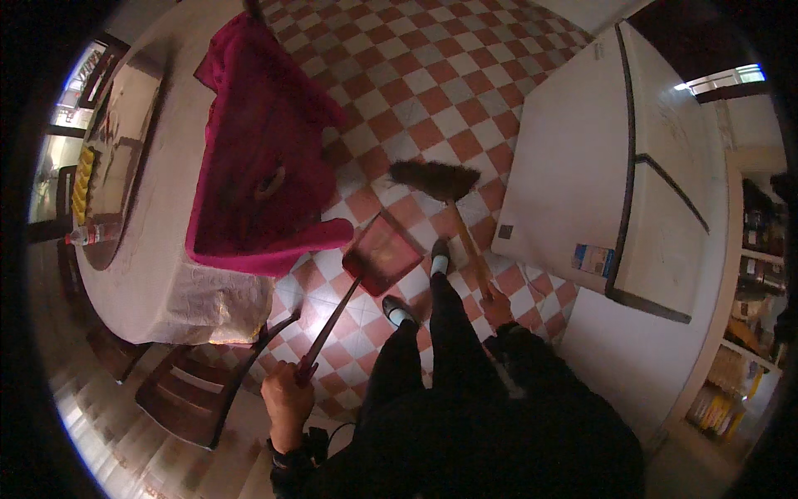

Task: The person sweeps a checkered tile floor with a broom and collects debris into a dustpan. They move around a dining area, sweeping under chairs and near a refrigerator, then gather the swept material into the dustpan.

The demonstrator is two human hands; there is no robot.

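Observation:
A long-handled red dustpan rests on the checkered tile floor, tilted in view. My left hand is closed around the end of its handle, low and left of my feet. My right hand grips the light wooden handle of a broom. The broom's dark bristle head is on or just above the floor, beyond the dustpan and to its right; the two do not touch. Both of my shoes stand between the dustpan and the broom handle. Any debris in the pan is too faint to tell.
A table with a pale cloth stands at the left, with a magenta cloth draped at its side over what may be a chair. A dark wooden chair is at the lower left. At the right stands a white refrigerator, beside filled shelves.

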